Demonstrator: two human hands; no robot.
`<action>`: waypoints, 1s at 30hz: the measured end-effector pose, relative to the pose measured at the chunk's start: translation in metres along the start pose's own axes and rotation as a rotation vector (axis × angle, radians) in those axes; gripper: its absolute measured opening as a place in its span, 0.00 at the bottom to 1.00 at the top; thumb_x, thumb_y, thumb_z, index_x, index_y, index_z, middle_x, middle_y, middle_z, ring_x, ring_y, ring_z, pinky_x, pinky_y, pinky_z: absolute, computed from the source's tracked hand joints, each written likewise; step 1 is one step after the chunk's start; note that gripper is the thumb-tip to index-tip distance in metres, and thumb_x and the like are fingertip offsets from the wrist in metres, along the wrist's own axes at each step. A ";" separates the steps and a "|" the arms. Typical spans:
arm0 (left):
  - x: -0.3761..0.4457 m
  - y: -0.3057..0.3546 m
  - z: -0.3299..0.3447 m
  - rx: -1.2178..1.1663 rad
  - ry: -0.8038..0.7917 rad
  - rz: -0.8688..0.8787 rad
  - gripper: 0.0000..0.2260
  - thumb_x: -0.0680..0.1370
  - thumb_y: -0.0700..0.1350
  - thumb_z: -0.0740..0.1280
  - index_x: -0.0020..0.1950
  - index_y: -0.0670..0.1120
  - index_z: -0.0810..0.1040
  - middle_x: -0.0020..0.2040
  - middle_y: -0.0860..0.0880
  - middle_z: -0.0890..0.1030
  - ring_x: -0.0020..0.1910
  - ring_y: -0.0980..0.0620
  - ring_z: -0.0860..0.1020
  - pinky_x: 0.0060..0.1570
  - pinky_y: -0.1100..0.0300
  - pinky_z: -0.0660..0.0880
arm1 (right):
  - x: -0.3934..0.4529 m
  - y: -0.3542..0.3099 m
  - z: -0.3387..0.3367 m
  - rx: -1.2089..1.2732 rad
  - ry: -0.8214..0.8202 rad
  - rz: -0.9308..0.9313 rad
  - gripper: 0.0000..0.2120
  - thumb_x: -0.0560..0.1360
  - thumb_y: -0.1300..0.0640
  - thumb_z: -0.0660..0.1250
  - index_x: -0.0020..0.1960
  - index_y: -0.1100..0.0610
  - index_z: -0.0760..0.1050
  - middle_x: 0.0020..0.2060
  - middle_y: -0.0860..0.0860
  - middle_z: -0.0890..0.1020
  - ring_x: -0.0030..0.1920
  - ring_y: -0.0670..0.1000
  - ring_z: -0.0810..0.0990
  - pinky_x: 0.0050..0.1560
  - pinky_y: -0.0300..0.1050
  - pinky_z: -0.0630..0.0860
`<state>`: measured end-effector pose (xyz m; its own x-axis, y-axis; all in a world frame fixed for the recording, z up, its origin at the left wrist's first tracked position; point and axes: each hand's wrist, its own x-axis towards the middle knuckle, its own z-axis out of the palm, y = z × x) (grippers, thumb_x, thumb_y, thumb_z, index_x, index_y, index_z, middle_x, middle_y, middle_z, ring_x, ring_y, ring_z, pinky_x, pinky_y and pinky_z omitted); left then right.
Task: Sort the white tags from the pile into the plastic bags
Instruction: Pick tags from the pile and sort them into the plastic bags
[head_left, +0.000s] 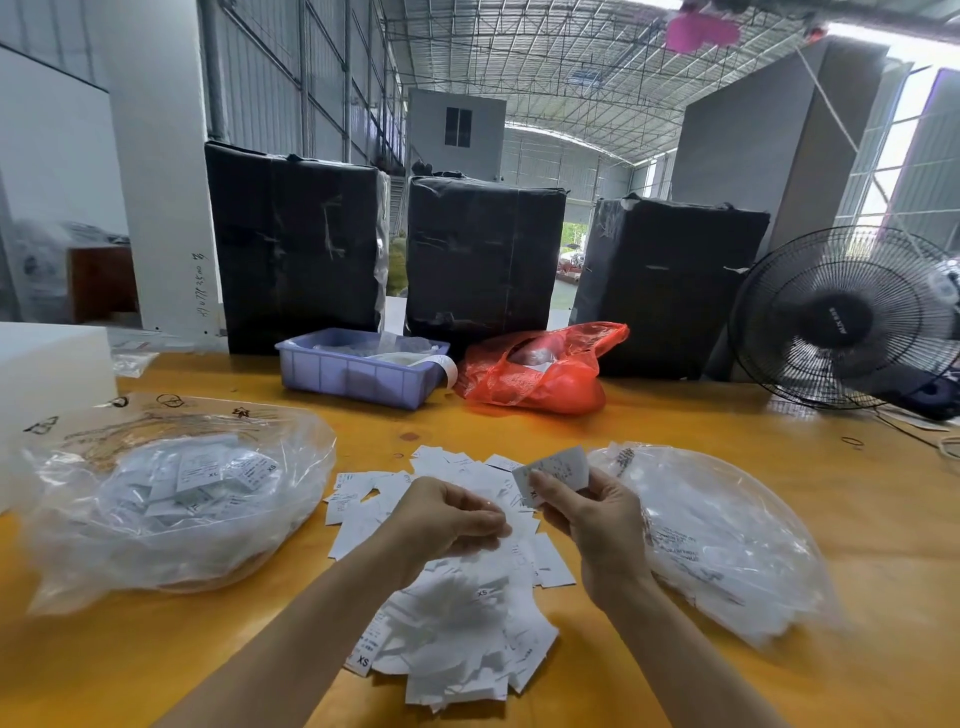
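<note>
A loose pile of white tags (457, 618) lies in the middle of the yellow table (779, 467), straight in front of me. My right hand (592, 514) pinches a few white tags (558, 467) and holds them up above the pile. My left hand (452, 519) hovers over the pile with its fingers curled; whether it holds a tag is not plain. A clear plastic bag (171, 499) with several tags inside lies to the left. Another clear plastic bag (727, 540) with tags lies to the right.
Behind the pile stand a purple plastic tray (358, 371) and a red plastic bag (540, 371). Three black wrapped boxes (483, 260) line the table's far edge. A black fan (847, 317) stands at the far right, a white block (52, 374) at the far left.
</note>
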<state>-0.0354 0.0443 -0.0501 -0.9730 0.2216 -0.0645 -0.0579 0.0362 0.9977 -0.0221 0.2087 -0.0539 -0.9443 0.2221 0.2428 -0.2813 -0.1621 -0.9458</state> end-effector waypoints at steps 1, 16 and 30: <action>0.000 0.000 0.001 0.006 -0.006 -0.001 0.02 0.71 0.35 0.73 0.42 0.39 0.83 0.38 0.44 0.85 0.34 0.52 0.83 0.40 0.62 0.80 | -0.001 0.000 0.001 -0.002 0.007 -0.010 0.04 0.67 0.63 0.75 0.40 0.58 0.82 0.33 0.53 0.84 0.36 0.52 0.81 0.43 0.49 0.77; -0.004 0.003 0.002 -0.050 -0.027 -0.016 0.01 0.72 0.35 0.72 0.43 0.38 0.83 0.38 0.43 0.85 0.33 0.53 0.83 0.32 0.65 0.77 | -0.008 0.001 0.007 0.004 0.020 -0.015 0.05 0.66 0.63 0.75 0.42 0.61 0.81 0.34 0.57 0.84 0.35 0.54 0.81 0.41 0.51 0.77; -0.005 0.004 0.003 -0.121 0.018 -0.050 0.02 0.71 0.33 0.72 0.42 0.38 0.82 0.37 0.41 0.85 0.32 0.52 0.83 0.30 0.65 0.76 | -0.004 0.002 0.003 0.003 0.066 0.010 0.05 0.68 0.62 0.75 0.42 0.61 0.80 0.33 0.53 0.84 0.33 0.50 0.82 0.39 0.45 0.77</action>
<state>-0.0302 0.0463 -0.0455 -0.9719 0.2052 -0.1152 -0.1322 -0.0711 0.9887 -0.0191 0.2047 -0.0561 -0.9338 0.2836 0.2180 -0.2721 -0.1676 -0.9476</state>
